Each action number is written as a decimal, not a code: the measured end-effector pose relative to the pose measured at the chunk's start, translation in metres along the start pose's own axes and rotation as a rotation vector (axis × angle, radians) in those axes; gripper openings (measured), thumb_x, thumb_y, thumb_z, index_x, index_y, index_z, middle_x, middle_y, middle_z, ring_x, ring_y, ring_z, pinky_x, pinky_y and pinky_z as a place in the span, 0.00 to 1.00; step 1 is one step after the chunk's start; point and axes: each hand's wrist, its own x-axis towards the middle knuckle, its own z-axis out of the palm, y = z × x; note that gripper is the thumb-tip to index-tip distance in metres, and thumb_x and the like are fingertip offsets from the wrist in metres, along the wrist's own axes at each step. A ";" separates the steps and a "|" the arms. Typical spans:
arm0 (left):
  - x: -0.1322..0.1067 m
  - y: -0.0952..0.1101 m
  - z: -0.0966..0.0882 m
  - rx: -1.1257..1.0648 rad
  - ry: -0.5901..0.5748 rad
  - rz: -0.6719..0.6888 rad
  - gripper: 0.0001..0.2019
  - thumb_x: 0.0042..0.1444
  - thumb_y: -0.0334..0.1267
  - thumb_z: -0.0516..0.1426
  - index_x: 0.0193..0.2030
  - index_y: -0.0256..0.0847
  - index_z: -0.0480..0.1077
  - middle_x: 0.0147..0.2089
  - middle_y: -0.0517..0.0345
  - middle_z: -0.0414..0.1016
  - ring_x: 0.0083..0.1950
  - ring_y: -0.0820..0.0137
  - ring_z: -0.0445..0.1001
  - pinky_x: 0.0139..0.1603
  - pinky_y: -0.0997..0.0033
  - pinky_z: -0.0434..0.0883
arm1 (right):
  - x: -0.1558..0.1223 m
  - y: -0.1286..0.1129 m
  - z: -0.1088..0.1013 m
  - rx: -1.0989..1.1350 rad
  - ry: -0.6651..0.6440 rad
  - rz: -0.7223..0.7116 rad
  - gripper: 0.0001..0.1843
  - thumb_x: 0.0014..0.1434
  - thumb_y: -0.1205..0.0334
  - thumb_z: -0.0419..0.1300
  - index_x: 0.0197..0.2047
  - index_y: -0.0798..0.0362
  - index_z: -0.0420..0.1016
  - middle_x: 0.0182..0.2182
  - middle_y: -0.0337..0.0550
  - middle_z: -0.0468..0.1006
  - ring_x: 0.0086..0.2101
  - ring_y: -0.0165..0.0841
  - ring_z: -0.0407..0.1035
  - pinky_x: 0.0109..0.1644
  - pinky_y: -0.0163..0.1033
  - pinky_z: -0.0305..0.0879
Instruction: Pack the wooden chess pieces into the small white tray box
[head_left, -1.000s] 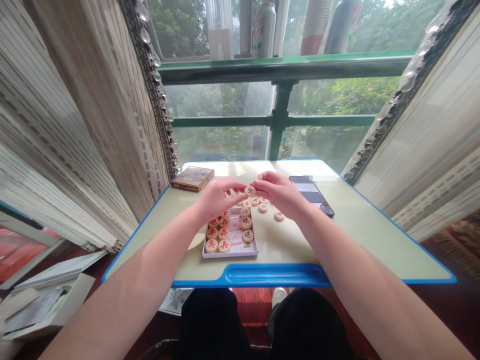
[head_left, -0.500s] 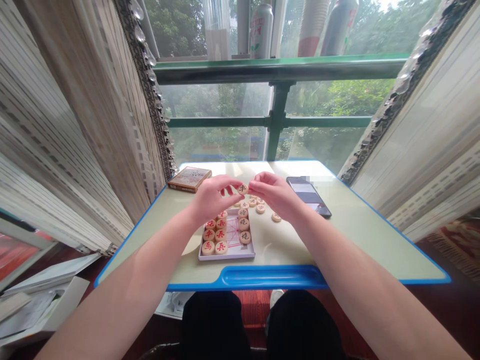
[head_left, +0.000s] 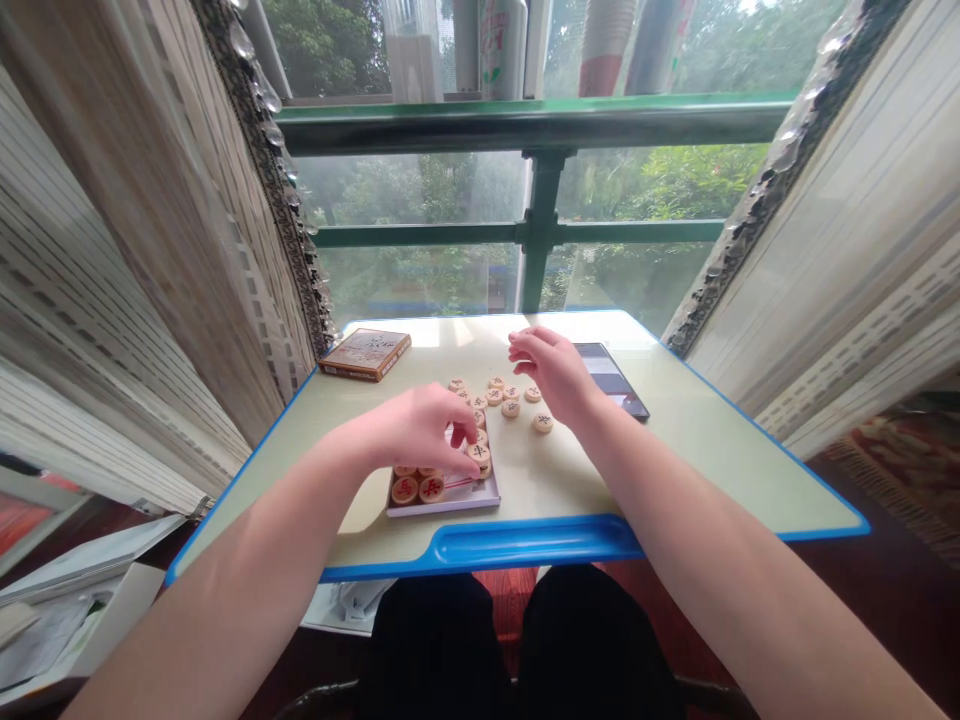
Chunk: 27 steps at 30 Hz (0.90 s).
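Note:
My left hand (head_left: 424, 430) is over the shallow white box (head_left: 442, 509), thumb and fingertips pinching a round wooden Chinese chess piece (head_left: 479, 454) with a black character. That piece is at the box's right side, over another piece. Red-marked chess pieces (head_left: 431, 488) sit in the box's left part, partly covered by my hand. In the air beyond the loose pieces is my right hand (head_left: 553, 368), its fingers bent and apart, with nothing visible in them. Several loose black-marked chess pieces (head_left: 511, 408) lie on the table between the box and my right hand.
A brown flat box (head_left: 366, 354) lies at the table's back left. Beside my right hand a phone (head_left: 616, 382) is partly covered. The table (head_left: 705, 470) has a blue rim and a front groove (head_left: 532, 541). Curtains (head_left: 150, 200) hang on both sides of a green railing (head_left: 540, 127).
My left hand has carried the chess piece from between both hands down toward me, to the box's right column. My right hand has let go of it and stays raised. The view has shifted slightly.

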 end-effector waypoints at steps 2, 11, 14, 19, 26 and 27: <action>0.000 0.002 0.001 0.029 -0.010 0.009 0.11 0.44 0.45 0.64 0.31 0.40 0.76 0.28 0.60 0.73 0.28 0.74 0.69 0.29 0.76 0.64 | 0.000 -0.001 0.001 -0.018 -0.010 -0.009 0.12 0.45 0.56 0.64 0.25 0.53 0.68 0.25 0.37 0.68 0.30 0.28 0.63 0.34 0.35 0.58; -0.001 0.008 0.002 0.102 0.030 0.081 0.09 0.47 0.42 0.62 0.34 0.40 0.75 0.29 0.60 0.72 0.30 0.74 0.67 0.31 0.75 0.63 | 0.000 -0.004 -0.001 -0.011 0.009 -0.035 0.10 0.46 0.57 0.64 0.24 0.53 0.68 0.25 0.37 0.68 0.30 0.28 0.62 0.34 0.36 0.57; -0.001 0.007 0.003 0.092 0.014 0.071 0.08 0.47 0.41 0.62 0.32 0.40 0.74 0.29 0.60 0.72 0.30 0.75 0.67 0.30 0.76 0.63 | 0.000 -0.002 0.000 -0.015 -0.006 -0.035 0.10 0.45 0.57 0.64 0.24 0.53 0.68 0.25 0.37 0.68 0.29 0.28 0.62 0.33 0.36 0.57; -0.002 0.006 0.000 0.071 -0.020 0.050 0.07 0.46 0.41 0.61 0.27 0.39 0.73 0.27 0.61 0.73 0.29 0.75 0.67 0.30 0.76 0.62 | 0.001 0.000 0.000 -0.033 0.002 -0.035 0.10 0.45 0.58 0.63 0.24 0.54 0.68 0.24 0.37 0.68 0.29 0.28 0.62 0.33 0.35 0.57; -0.003 0.003 0.001 0.087 -0.080 -0.003 0.08 0.47 0.39 0.59 0.21 0.39 0.71 0.23 0.62 0.71 0.24 0.76 0.65 0.26 0.76 0.60 | 0.000 -0.004 -0.003 -0.026 0.014 -0.027 0.10 0.46 0.58 0.63 0.24 0.53 0.67 0.25 0.37 0.68 0.29 0.28 0.62 0.33 0.35 0.57; -0.002 0.003 0.001 0.074 -0.084 0.003 0.08 0.47 0.38 0.59 0.21 0.39 0.70 0.22 0.62 0.71 0.23 0.76 0.65 0.26 0.75 0.60 | 0.000 -0.004 -0.003 -0.030 0.013 -0.029 0.10 0.45 0.58 0.63 0.24 0.53 0.67 0.25 0.37 0.68 0.29 0.28 0.62 0.33 0.35 0.57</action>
